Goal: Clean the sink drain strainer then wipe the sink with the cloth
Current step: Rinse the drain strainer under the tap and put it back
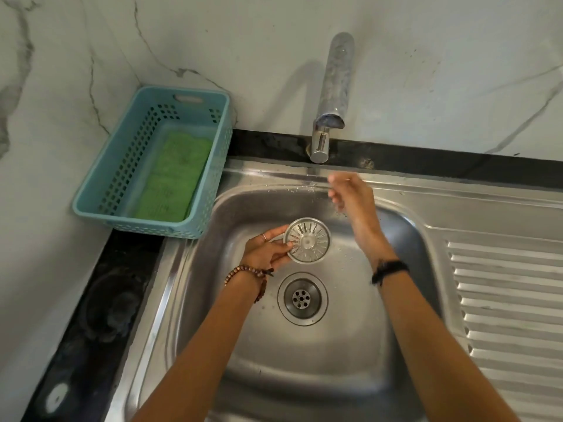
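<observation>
a white marbled wall point(426, 71) runs along the far side, with a dark worktop point(100, 300) edging a steel sink point(320, 360) whose ribbed draining board point(511, 300) lies to the right. we look down into the basin. a chrome tap point(330, 99) stands at the far rim, its spout over the basin. at the far left, on the worktop just beside the sink, sits a pale blue basket point(122, 166), and the green cloth point(173, 178) lies flat inside it.

our left hand point(265, 249) pinches the round metal strainer point(307, 240) by its left edge, thumb and fingers curled on the rim, holding it above the basin floor, tilted towards us so its slotted face shows. a ring sits on one finger and a wooden bead bracelet point(246, 275) circles that wrist. the open drain point(302, 298) lies just near of the strainer, uncovered.

our right hand point(350, 193) hangs below the tap near the far rim, blurred, fingers loose and apart, holding nothing. a black band point(390, 269) wraps that wrist. small water drops speckle the far rim of the sink.
</observation>
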A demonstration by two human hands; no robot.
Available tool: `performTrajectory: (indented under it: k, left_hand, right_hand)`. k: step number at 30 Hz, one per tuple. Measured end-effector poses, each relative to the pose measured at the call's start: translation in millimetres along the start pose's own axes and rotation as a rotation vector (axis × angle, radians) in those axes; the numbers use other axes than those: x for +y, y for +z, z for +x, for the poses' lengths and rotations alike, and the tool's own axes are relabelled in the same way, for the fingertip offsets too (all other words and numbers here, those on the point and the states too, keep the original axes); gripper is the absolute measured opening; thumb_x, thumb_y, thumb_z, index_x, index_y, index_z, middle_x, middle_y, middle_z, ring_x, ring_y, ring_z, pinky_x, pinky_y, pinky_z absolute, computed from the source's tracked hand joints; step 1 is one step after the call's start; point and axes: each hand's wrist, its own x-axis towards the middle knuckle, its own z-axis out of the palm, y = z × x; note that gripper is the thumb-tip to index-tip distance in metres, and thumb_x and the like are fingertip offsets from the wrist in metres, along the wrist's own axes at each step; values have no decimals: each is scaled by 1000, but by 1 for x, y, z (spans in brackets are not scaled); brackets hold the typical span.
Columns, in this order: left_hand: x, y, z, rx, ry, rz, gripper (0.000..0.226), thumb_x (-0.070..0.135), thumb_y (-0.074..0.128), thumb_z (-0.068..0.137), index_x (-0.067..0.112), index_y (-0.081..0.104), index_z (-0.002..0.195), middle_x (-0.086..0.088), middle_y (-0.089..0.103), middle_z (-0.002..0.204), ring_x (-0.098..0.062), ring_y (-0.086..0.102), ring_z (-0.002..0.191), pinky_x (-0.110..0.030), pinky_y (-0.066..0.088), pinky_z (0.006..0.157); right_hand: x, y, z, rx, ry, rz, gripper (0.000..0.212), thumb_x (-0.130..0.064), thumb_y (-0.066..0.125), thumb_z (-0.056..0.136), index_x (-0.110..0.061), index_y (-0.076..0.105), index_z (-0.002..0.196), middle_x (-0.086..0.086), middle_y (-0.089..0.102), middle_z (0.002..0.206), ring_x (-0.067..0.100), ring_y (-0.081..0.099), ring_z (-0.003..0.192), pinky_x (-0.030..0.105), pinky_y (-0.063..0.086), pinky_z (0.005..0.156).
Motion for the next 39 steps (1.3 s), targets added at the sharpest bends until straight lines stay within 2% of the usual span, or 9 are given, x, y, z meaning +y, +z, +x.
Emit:
performTrajectory:
  k: [6,9,16,22,25,28,32,36,39]
  left_hand:
    - [-25,-6,-7,165,115,84,28,-16,54,79,8,60,92,-11,65,88,-19,62,80,-15,55,52]
    - [-39,-12,-12,184,227,218,32,-14,57,78,17,56,78,-4,66,77,-13,63,74,-15,54,54]
    - [-55,-23,-41,164,651,510,27,-5,68,74,22,62,74,7,69,81,3,67,77,-7,50,70]
    - [-68,-32,-55,173,940,683,16,-5,68,73,9,69,80,3,67,82,-10,66,81,-18,55,71]
    - [-72,-34,-53,173,843,660,18,-3,70,73,15,68,77,9,67,78,-6,67,77,-16,54,69]
    - [-72,-31,-33,211,441,557,24,1,72,73,23,64,67,7,68,68,2,65,61,-14,55,64]
    - [-87,-32,-3,240,114,507,21,0,69,75,17,66,65,-1,66,63,-5,62,50,-19,56,57]
    - [-106,-33,20,319,3,557,24,-1,66,76,17,64,60,-1,64,58,-1,56,38,-23,56,60]
    - [-116,-29,31,344,-22,623,25,0,63,76,17,62,58,-4,65,59,-13,59,48,-29,57,68]
  right_hand:
    - [71,-5,-70,-138,251,-216,17,-21,65,86,-11,66,100,2,67,97,13,63,84,18,49,66]
    - [80,-1,-87,-68,144,-267,4,-10,69,82,-12,67,86,-2,69,82,11,65,75,21,53,71]
    - [76,-8,-121,135,-140,-345,23,-11,69,81,-32,63,79,-18,67,82,-3,64,80,4,47,70]
    - [73,-20,-133,107,-331,-358,31,7,69,76,-23,65,86,-18,62,88,1,62,85,8,48,77]
    - [76,-18,-131,124,-303,-335,28,1,70,77,-25,67,86,-19,64,87,2,63,83,6,47,74]
    - [92,-8,-122,162,-64,-300,27,-3,70,77,-29,65,83,-16,67,80,1,64,75,8,50,69]
    - [131,4,-110,160,277,-333,14,3,67,77,-9,66,82,7,70,79,26,68,77,32,57,70]
    - [158,13,-101,172,393,-407,17,5,60,82,-8,68,90,11,71,91,17,63,74,3,46,52]
    - [169,14,-98,154,387,-502,21,6,55,85,-6,66,99,13,69,99,17,61,81,2,42,51]
